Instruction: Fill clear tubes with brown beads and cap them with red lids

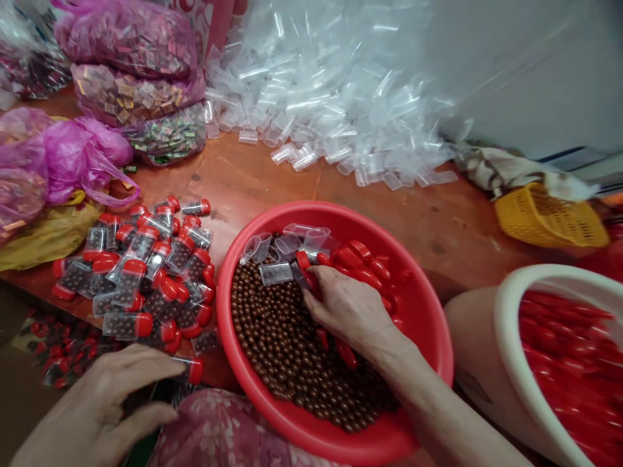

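Note:
My right hand reaches into a red basin, its fingers closed round a small container with a red cap. Brown balls fill much of the basin, with clear empty tubes at the back left and red caps at the back right. At the lower left, my left hand has its thumb and fingers apart. Its fingertips are beside a filled tube with a red cap. Many filled, red-capped tubes lie piled left of the basin.
Clear tubes are heaped along the back of the wooden table. Filled plastic bags stand at the back left. On the right are a white bucket of red caps and a yellow basket with a cloth.

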A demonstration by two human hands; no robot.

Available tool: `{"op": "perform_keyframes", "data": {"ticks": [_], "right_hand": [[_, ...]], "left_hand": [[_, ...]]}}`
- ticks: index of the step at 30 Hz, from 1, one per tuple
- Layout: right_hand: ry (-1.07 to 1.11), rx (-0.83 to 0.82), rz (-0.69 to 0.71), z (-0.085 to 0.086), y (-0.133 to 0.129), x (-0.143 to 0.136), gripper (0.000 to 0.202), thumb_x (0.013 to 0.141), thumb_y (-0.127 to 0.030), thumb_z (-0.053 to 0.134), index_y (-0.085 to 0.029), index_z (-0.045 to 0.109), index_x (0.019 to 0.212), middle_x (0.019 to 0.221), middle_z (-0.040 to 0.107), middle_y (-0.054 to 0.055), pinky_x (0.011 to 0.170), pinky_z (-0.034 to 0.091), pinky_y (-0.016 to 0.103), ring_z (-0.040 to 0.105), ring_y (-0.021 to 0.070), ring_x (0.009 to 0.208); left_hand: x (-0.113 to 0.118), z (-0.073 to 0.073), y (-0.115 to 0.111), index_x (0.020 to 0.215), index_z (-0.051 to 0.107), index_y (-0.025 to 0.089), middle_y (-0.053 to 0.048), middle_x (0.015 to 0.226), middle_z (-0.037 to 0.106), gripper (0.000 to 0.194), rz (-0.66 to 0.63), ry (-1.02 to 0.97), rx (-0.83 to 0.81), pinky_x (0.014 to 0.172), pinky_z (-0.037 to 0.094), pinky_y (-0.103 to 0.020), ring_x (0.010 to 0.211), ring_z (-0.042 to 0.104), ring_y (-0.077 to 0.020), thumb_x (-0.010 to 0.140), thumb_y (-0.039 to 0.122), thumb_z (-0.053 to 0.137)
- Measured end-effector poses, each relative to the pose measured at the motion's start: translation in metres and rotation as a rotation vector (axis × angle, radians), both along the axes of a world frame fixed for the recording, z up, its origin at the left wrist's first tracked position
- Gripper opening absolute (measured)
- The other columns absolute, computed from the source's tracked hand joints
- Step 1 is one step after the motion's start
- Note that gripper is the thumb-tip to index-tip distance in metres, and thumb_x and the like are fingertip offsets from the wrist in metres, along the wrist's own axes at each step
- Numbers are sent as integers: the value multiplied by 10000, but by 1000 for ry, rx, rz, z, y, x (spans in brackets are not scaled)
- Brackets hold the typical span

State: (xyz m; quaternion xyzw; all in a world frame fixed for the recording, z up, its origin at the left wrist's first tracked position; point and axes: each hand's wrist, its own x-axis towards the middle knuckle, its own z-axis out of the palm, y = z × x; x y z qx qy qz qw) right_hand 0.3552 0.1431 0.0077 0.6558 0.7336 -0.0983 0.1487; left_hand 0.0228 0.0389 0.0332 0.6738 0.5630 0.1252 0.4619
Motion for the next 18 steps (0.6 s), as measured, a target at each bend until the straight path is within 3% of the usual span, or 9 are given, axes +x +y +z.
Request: {"op": "perform_keyframes", "data": {"ticks": [2,3,7,12,14,18], "right_hand": [[24,-10,-15,1,-1,2,277,913,-299,474,-141,560,1123,960,717,131,625,439,325,700,284,862],[32,-17,-27,1,-1,3,337,898,-316,508,-131,534,1179,958,719,139,632,442,331,698,299,879],[56,-38,-97,-4,-2,2,507,863,-313,562,-73,440,1292,848,724,156,607,439,350,701,341,815],[134,-26,-157,-3,-4,10,461,872,-268,509,-85,425,1287,819,721,130,622,456,349,693,295,750],[342,-40,-199,3,-7,20,469,860,-335,538,-130,425,1266,849,719,92,615,472,324,680,241,710],[1078,-249,-384,15,-12,38,431,807,-455,619,-191,487,1121,800,697,37,668,509,293,656,180,712]], "left_hand": [[38,12,26,1099,702,287,-25,1035,747,252,-240,-111,140,848,520,-268,942,679,-200,860,317,628],[55,15,38,1107,690,228,-47,1012,747,250,-289,-146,217,849,519,-277,923,679,-192,895,301,582],[100,11,76,1047,674,132,-93,963,736,238,-285,-141,497,850,528,-368,896,676,-219,930,274,523],[126,-1,91,1035,664,139,-95,1003,718,207,-222,-133,484,846,536,-377,925,673,-224,926,242,521],[134,-2,92,1075,645,143,-79,995,712,215,-158,-193,404,835,540,-352,892,673,-200,918,239,534],[150,-2,95,1231,548,120,-86,1040,671,352,-34,-345,179,747,559,-291,811,666,-149,900,236,544]]}}
